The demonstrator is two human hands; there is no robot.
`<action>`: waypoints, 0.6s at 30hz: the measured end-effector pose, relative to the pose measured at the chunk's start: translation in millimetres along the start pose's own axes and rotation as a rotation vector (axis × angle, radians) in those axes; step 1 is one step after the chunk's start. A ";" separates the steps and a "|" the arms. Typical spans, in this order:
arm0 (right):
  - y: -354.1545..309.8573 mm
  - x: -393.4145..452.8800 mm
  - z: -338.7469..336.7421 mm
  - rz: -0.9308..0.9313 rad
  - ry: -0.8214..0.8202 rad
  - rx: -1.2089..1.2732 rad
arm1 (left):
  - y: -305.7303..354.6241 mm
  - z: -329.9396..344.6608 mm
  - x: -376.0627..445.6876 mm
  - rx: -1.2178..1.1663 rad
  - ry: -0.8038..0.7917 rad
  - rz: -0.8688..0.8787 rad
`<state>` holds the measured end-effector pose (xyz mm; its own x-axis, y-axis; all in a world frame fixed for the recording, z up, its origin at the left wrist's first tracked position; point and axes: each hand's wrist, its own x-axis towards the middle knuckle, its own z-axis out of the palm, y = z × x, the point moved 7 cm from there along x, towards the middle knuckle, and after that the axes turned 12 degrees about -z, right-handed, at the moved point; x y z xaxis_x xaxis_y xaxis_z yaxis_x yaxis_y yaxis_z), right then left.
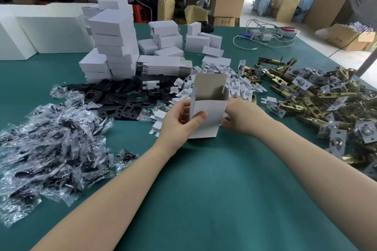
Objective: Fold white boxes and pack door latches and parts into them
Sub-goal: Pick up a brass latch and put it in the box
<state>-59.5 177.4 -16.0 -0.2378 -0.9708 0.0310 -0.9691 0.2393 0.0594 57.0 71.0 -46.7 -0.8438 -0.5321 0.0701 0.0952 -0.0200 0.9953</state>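
A half-folded white box (pixel 208 112) stands upright between both hands, just above the green table cover (pixel 204 189), its top flap raised and showing a grey-brown cardboard inside. The left hand (pixel 179 120) grips the box from its left side, thumb pressed flat on the white front panel and fingers curled round behind the edge. The right hand (pixel 242 117) holds the right side low down, its fingers tucked under and behind the box, so how they lie cannot be told. No writing or brand can be read on the box or on anything near it. Behind the box lies a heap of small white card inserts (pixel 234 83) with notched ends, and beyond them a flat stack of unfolded box blanks (pixel 163 66). Finished white boxes (pixel 114 40) stand piled up to the left rear, smooth and matt. To the right, well apart from the hands, spreads a pile of brass-coloured metal door latches (pixel 318 100) with silver faceplates. To the left lie black flat plates (pixel 122 100) with cut-out holes, and nearer, a crinkled mass of clear plastic packets (pixel 51 153) holding dark parts.
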 end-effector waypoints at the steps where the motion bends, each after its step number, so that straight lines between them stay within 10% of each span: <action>1: -3.4 -2.8 -0.4 -0.027 0.018 0.080 | 0.0 0.1 -0.1 0.003 -0.002 0.000; 11: 7.7 -6.2 -7.6 0.094 0.139 0.216 | 0.0 -0.5 -0.8 0.015 0.001 -0.012; 16: 18.0 -52.0 -81.4 0.135 1.111 0.612 | -0.2 -1.6 -0.5 0.038 0.009 -0.024; 18: 4.9 -58.4 -100.6 -0.016 1.221 0.760 | -0.2 -1.7 -0.5 0.039 0.013 -0.028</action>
<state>-43.8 236.8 82.8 -0.4010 -0.2591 0.8786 -0.8628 -0.2155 -0.4573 58.3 69.8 -47.1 -0.8390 -0.5425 0.0416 0.0506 -0.0018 0.9987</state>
